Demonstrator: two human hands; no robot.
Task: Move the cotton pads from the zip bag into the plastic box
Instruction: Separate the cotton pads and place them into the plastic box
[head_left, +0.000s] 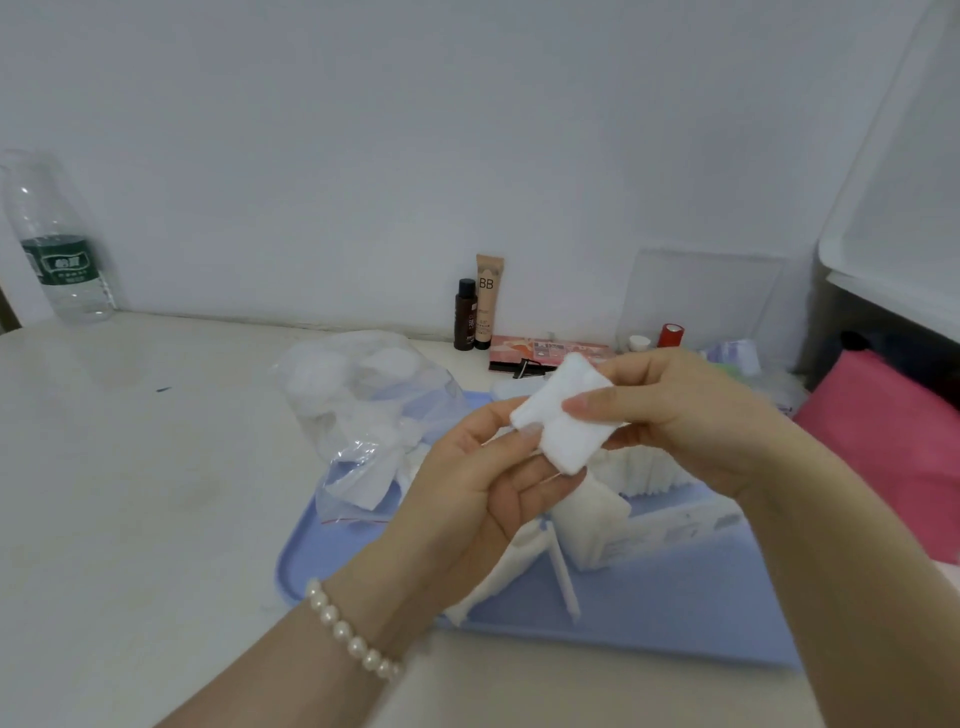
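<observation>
A small stack of white cotton pads (563, 415) is held in the air above the blue tray (649, 613). My left hand (467, 499) pinches its lower left corner with thumb and fingers. My right hand (675, 410) grips its right side, thumb on top. The clear zip bag (363, 410) lies crumpled at the tray's back left with more pads inside. Below my hands stands the clear plastic box (670, 525), with a row of pads upright in it. More pads (498, 577) lean against its near left end.
A water bottle (60, 244) stands at the far left by the wall. A brown bottle (465, 314), a BB tube (488, 299), a pink palette (545, 351) and small jars sit at the back. A pink cloth (893, 447) lies at right under a white shelf.
</observation>
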